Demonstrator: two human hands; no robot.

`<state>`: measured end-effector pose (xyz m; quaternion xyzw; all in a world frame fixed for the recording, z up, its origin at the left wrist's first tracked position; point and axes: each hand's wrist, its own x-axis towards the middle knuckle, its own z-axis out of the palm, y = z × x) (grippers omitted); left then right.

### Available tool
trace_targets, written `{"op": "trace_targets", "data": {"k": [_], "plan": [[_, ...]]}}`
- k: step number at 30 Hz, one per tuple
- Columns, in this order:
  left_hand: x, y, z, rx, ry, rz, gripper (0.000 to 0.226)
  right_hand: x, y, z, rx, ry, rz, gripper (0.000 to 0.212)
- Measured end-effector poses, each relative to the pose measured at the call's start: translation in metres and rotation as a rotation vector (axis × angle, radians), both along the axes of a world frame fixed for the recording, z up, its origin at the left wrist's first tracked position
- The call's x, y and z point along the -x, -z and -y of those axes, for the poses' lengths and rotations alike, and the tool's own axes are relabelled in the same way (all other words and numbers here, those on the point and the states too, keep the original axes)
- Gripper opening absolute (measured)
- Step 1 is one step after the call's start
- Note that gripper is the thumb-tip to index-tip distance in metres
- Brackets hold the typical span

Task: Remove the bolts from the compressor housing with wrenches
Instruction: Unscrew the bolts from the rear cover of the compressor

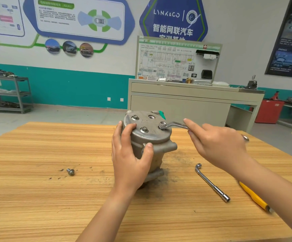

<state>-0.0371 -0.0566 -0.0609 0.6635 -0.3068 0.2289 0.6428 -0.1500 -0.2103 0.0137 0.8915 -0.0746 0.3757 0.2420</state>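
Observation:
A grey metal compressor housing (153, 137) stands upright on the wooden table (37, 198). My left hand (129, 154) grips its left side, with the thumb on its front. Two bolts (135, 117) (144, 130) sit in the top cover. A ring wrench (174, 125) has its ring over a third bolt (162, 126) at the cover's right. My right hand (216, 144) holds the wrench handle, whose far end sticks out past the hand. A loose bolt (70, 172) lies on the table to the left.
An L-shaped socket wrench (212, 183) lies on the table right of the housing. A yellow-handled tool (254, 198) lies under my right forearm. Behind the table stand a beige training bench (194, 100), a grey shelf cart (11, 93) and a red cabinet (269, 110).

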Motion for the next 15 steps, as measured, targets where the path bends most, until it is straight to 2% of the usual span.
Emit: {"op": "trace_targets", "data": {"k": [2,4,8,12,13,15], "plan": [[-0.003,0.0,-0.002,-0.01,0.029,0.011,0.048,-0.017,0.004,0.017,-0.017,-0.094,0.08,0.031],[-0.005,0.0,-0.002,-0.019,0.041,0.014,0.045,-0.042,0.003,0.028,-0.074,-0.085,0.121,0.027],[-0.006,0.0,-0.002,-0.029,0.026,0.032,0.05,-0.091,-0.018,0.028,-0.189,-0.102,-0.018,0.038],[-0.007,0.0,-0.004,-0.035,0.026,0.026,0.054,-0.12,-0.03,0.019,-0.058,-0.15,-0.093,0.039],[-0.007,0.0,-0.005,-0.037,0.032,0.023,0.051,-0.119,-0.031,0.016,-0.065,-0.175,-0.033,0.036],[-0.006,0.0,-0.007,-0.037,0.043,0.019,0.045,-0.11,-0.031,0.009,-0.197,-0.241,0.212,0.026]]}}
